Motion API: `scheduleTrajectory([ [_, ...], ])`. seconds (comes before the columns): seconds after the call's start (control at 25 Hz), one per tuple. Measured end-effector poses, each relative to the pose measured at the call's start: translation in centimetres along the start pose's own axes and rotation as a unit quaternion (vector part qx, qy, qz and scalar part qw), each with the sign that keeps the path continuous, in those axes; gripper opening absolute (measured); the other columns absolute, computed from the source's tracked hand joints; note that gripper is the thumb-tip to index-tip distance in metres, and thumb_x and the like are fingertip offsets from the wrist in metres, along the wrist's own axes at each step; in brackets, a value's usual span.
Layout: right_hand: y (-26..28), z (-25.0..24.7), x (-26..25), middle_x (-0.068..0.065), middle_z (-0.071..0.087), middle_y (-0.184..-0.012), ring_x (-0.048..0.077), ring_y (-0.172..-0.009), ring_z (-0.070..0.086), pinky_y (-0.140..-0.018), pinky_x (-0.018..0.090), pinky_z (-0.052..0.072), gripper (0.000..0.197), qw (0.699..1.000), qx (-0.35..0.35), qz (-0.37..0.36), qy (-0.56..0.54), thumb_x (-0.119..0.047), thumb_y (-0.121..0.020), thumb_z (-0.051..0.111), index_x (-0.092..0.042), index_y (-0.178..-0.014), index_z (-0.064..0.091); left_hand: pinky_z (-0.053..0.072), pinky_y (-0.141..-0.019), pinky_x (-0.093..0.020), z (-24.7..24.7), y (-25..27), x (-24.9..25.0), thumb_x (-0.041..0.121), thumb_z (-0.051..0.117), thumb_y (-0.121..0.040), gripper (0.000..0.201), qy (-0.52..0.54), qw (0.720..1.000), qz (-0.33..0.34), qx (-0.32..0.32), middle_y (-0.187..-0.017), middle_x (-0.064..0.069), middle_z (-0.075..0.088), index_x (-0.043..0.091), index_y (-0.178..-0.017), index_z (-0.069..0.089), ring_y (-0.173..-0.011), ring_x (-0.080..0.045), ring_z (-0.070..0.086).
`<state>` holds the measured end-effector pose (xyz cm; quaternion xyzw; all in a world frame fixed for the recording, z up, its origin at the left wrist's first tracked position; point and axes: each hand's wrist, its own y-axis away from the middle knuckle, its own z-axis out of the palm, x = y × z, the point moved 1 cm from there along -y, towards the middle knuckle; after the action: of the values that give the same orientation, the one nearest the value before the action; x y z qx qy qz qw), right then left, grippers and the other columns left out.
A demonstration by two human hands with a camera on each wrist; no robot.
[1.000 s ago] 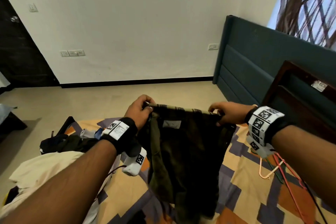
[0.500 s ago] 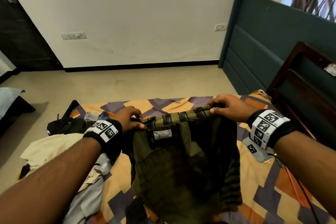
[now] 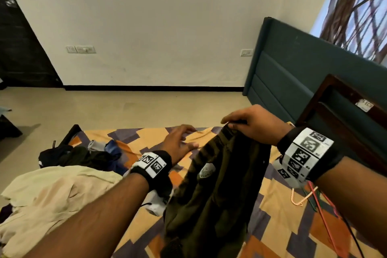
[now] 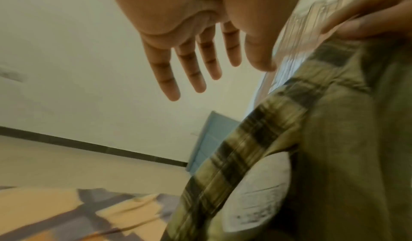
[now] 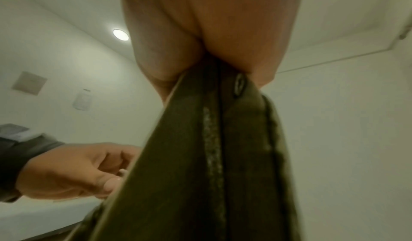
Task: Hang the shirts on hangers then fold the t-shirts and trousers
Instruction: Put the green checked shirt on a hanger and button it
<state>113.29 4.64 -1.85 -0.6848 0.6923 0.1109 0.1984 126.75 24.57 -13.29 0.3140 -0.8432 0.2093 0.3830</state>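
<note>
Dark olive trousers (image 3: pixel 215 190) hang above the patterned bed sheet (image 3: pixel 278 226), held up by the waistband alone. My right hand (image 3: pixel 249 125) pinches that waistband at its top; the right wrist view shows the cloth (image 5: pixel 200 156) and a button (image 5: pixel 239 86) squeezed between my fingers. My left hand (image 3: pixel 180 142) hovers just left of the trousers with its fingers spread and nothing in it. In the left wrist view the straight fingers (image 4: pixel 191 65) stand beside the checked waistband lining (image 4: pixel 245 148) and a white label (image 4: pixel 256 195).
A cream garment (image 3: pixel 52 192) and dark clothes (image 3: pixel 83 157) are piled on the bed's left. Coloured hangers (image 3: pixel 314 201) lie at the right under my right forearm. A teal headboard (image 3: pixel 303 75) and a dark wooden frame (image 3: pixel 343 115) stand to the right; bare floor lies beyond.
My left hand let go of the waistband and opened. The trousers now hang narrow from my right hand only, which has lifted slightly.
</note>
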Motion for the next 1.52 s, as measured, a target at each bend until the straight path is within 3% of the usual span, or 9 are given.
scheduleTrajectory([
  [0.12, -1.3, -0.3, -3.4, -0.002, 0.069, -0.096, 0.018, -0.090, 0.063, -0.079, 0.035, 0.052, 0.017, 0.993, -0.007, 0.021, 0.116, -0.023, -0.092, 0.059, -0.027, -0.108, 0.062, 0.049, -0.074, -0.019, 2.0, -0.5, 4.2, 0.017, 0.074, -0.081, 0.033, 0.165, 0.985, 0.035, -0.027, -0.102, 0.005, 0.059, 0.022, -0.108, 0.058, -0.089, -0.009, 0.059],
  [0.36, -1.5, -1.8, -5.8, -0.008, 0.057, -0.102, 0.012, -0.091, 0.056, -0.076, 0.030, 0.046, 0.006, 0.977, -0.041, 0.046, 0.204, -0.025, -0.088, 0.063, -0.025, -0.092, 0.067, 0.053, -0.080, -0.026, 4.9, -1.3, 4.9, 0.011, 0.081, -0.072, 0.036, 0.308, 0.950, 0.026, -0.046, -0.099, 0.005, 0.064, 0.028, -0.099, 0.063, -0.087, -0.006, 0.062],
  [0.56, 0.0, -1.9, -5.0, -0.005, 0.064, -0.092, 0.016, -0.086, 0.061, -0.074, 0.033, 0.052, 0.010, 0.972, -0.061, 0.106, 0.202, -0.027, -0.090, 0.060, -0.029, -0.098, 0.066, 0.050, -0.066, -0.019, 5.5, -1.4, 5.7, 0.003, 0.079, -0.071, 0.023, 0.306, 0.949, 0.048, -0.052, -0.079, -0.001, 0.064, 0.006, -0.091, 0.067, -0.069, -0.001, 0.059],
  [0.88, 4.3, -0.6, -0.8, -0.013, 0.048, -0.126, 0.012, -0.124, 0.039, -0.099, 0.038, 0.031, 0.044, 0.946, -0.146, 0.095, 0.273, -0.058, -0.080, 0.064, -0.038, -0.118, 0.057, 0.047, -0.071, -0.022, 7.1, 0.3, 7.3, 0.013, 0.078, -0.071, 0.022, 0.169, 0.981, 0.079, -0.050, -0.080, 0.007, 0.063, 0.029, -0.076, 0.063, -0.078, -0.007, 0.060],
  [0.96, 4.7, 0.5, 0.5, -0.011, 0.058, -0.119, 0.011, -0.115, 0.049, -0.099, 0.037, 0.036, 0.041, 0.973, -0.123, 0.085, 0.176, -0.044, -0.076, 0.074, -0.030, -0.112, 0.059, 0.046, -0.068, -0.022, 8.0, 0.3, 8.1, 0.012, 0.079, -0.070, 0.022, 0.150, 0.986, 0.061, -0.039, -0.076, 0.009, 0.062, 0.027, -0.074, 0.063, -0.074, -0.005, 0.059],
  [1.12, 5.6, 1.1, 4.1, -0.008, 0.063, -0.079, -0.001, -0.072, 0.057, -0.063, 0.016, 0.044, 0.012, 0.992, -0.092, 0.073, -0.041, -0.021, -0.080, 0.076, -0.018, -0.085, 0.066, 0.040, -0.058, -0.006, 9.1, 0.8, 9.1, 0.007, 0.081, -0.068, 0.022, 0.117, 0.993, 0.015, -0.007, -0.069, 0.010, 0.058, 0.016, -0.075, 0.062, -0.060, 0.005, 0.053],
  [1.32, 6.3, 2.4, 6.7, 0.000, 0.066, -0.108, 0.014, -0.099, 0.058, -0.086, 0.024, 0.044, 0.020, 0.989, -0.148, -0.007, 0.016, -0.010, -0.095, 0.055, -0.014, -0.108, 0.069, 0.047, -0.063, -0.019, 14.0, 2.5, 5.5, 0.013, 0.080, -0.071, 0.022, 0.002, 0.993, -0.075, -0.090, -0.073, 0.002, 0.059, 0.020, -0.074, 0.059, -0.070, -0.012, 0.057],
  [1.4, 6.7, 2.8, 7.9, 0.001, 0.066, -0.113, 0.017, -0.105, 0.058, -0.087, 0.022, 0.041, 0.025, 0.983, -0.176, -0.025, 0.038, -0.008, -0.096, 0.050, -0.014, -0.111, 0.069, 0.049, -0.068, -0.030, 16.2, 3.4, 4.5, 0.012, 0.075, -0.073, 0.015, 0.014, 0.992, -0.110, -0.066, -0.076, -0.001, 0.062, 0.017, -0.079, 0.062, -0.076, -0.020, 0.060],
  [1.52, 7.6, 2.4, 9.1, 0.002, 0.066, -0.114, 0.018, -0.104, 0.059, -0.085, 0.025, 0.044, 0.025, 0.974, -0.215, -0.032, 0.068, -0.016, -0.096, 0.052, -0.016, -0.118, 0.065, 0.040, -0.063, -0.021, 18.2, 4.0, 5.2, 0.002, 0.067, -0.072, 0.019, 0.020, 0.994, -0.103, 0.022, -0.069, 0.006, 0.057, 0.017, -0.077, 0.057, -0.068, -0.015, 0.054],
])
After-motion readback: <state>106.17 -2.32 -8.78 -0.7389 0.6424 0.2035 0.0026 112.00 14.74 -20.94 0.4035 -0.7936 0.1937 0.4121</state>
